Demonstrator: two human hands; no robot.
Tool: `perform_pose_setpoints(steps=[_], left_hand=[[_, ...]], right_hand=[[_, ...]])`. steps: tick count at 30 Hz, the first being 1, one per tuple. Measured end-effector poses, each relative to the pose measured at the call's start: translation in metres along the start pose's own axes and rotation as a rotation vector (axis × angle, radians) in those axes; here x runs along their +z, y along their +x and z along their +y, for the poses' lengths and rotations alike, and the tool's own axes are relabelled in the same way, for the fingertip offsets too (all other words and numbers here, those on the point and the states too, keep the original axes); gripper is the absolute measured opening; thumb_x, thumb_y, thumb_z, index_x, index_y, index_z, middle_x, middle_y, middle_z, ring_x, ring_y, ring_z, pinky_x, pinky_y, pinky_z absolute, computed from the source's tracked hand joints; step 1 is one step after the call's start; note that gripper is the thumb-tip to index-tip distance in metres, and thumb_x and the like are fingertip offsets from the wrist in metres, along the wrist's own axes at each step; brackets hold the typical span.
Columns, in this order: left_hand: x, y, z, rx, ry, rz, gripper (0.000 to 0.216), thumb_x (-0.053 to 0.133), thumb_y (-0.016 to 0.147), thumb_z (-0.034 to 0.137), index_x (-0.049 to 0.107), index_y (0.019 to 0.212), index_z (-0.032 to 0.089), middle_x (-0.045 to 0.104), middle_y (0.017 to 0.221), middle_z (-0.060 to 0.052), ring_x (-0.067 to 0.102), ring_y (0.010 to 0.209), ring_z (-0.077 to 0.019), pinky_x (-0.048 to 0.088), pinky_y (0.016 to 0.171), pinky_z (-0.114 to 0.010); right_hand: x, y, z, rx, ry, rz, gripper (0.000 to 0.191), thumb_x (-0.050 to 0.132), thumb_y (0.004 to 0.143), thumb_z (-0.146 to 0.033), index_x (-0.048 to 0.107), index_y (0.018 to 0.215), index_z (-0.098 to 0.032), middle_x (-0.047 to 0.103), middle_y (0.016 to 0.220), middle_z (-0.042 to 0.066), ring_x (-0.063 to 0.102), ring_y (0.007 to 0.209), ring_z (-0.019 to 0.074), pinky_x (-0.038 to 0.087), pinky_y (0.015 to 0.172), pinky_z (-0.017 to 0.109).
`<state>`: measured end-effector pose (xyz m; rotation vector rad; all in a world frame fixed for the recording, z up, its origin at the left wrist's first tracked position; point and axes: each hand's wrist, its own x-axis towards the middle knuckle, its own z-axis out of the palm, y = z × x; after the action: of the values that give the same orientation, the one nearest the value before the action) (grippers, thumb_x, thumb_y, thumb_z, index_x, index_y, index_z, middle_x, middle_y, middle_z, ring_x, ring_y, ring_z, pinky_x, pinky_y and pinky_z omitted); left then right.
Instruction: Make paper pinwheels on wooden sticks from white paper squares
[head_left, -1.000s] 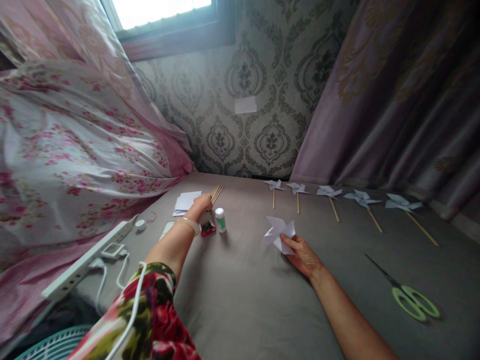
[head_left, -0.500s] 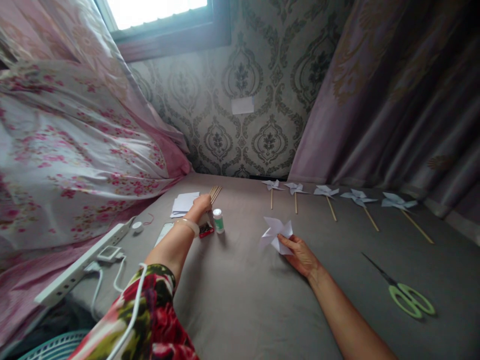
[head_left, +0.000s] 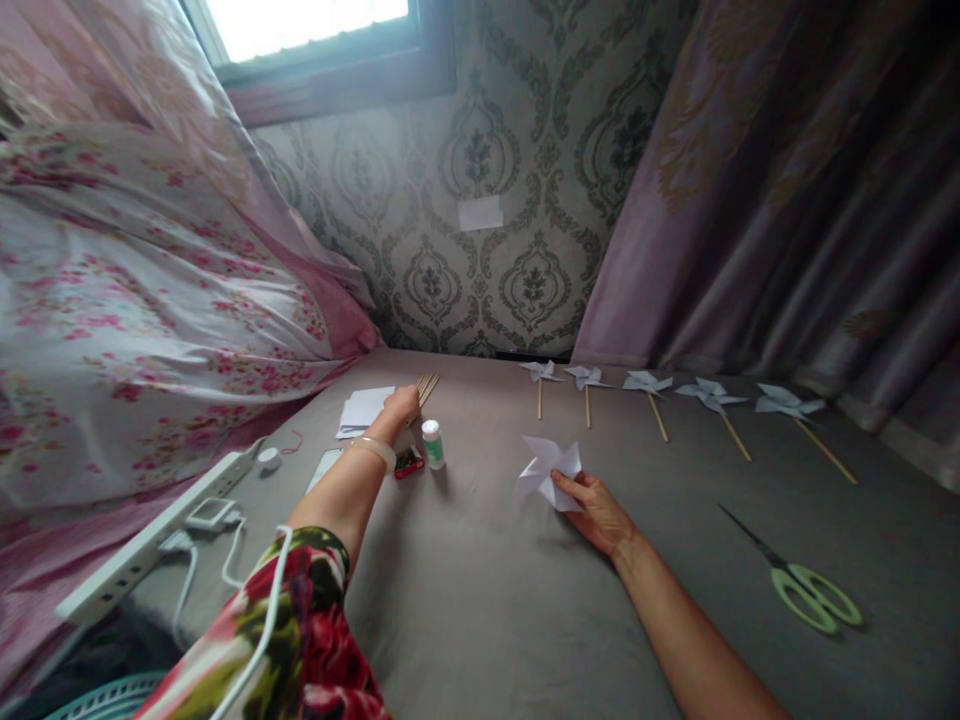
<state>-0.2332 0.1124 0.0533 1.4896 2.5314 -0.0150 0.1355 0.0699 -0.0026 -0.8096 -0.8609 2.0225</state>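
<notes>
My right hand pinches a white paper pinwheel by its lower right blade, above the grey sheet. On the far left side my left hand reaches down beside a bundle of thin wooden sticks. Its fingers look curled, but the tips are hidden, and I cannot tell what they hold. A stack of white paper lies just left of that hand. Close to its wrist are a small red box with dark bits inside and a white-and-green glue stick standing upright.
Several pinwheels on sticks lie in a row along the back right. Green-handled scissors rest at the right. A white power strip with plugs and cables runs along the left, near a phone partly under my arm.
The view has shifted slightly. My left hand stays by the sticks, with little visible movement, and my right hand still holds the pinwheel in about the same place.
</notes>
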Motion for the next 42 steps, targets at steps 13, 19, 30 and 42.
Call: perform_pose_setpoints(steps=[13,19,30,42], left_hand=[[0.003,0.02,0.006,0.032,-0.034,-0.05,0.035,0.056,0.088,0.035,0.056,0.117,0.016,0.058,0.118,-0.008,0.058,0.103,-0.0229,0.051,0.085,-0.042],[0.004,0.022,0.013,0.02,-0.067,-0.047,0.037,0.056,0.088,0.036,0.054,0.12,0.016,0.056,0.12,-0.009,0.058,0.102,-0.0225,0.051,0.085,-0.043],[-0.059,-0.009,0.019,-0.114,-0.282,0.301,0.034,0.059,0.072,0.027,0.07,0.098,0.007,0.069,0.096,-0.02,0.064,0.096,-0.0304,0.048,0.076,-0.032],[-0.056,-0.135,0.104,0.286,-1.636,0.468,0.023,0.061,0.059,0.028,0.055,0.077,0.014,0.062,0.069,-0.001,0.055,0.059,-0.0095,0.042,0.057,-0.021]], right_hand=[[-0.002,0.002,0.001,-0.001,-0.004,-0.009,0.032,0.087,0.053,-0.027,0.074,0.079,-0.015,0.073,0.076,0.004,0.064,0.065,0.0134,0.048,0.063,0.023],[-0.002,0.003,0.001,0.017,-0.018,-0.011,0.035,0.087,0.053,-0.029,0.074,0.081,-0.013,0.073,0.076,0.004,0.064,0.065,0.0128,0.048,0.065,0.022],[0.0,0.002,-0.001,0.024,-0.014,-0.028,0.037,0.088,0.051,-0.029,0.073,0.081,-0.014,0.073,0.075,0.003,0.064,0.065,0.0115,0.048,0.064,0.02],[-0.003,0.002,-0.002,-0.06,0.032,-0.045,0.033,0.087,0.051,-0.029,0.07,0.076,-0.019,0.073,0.075,0.0,0.066,0.066,0.0122,0.051,0.062,0.021]])
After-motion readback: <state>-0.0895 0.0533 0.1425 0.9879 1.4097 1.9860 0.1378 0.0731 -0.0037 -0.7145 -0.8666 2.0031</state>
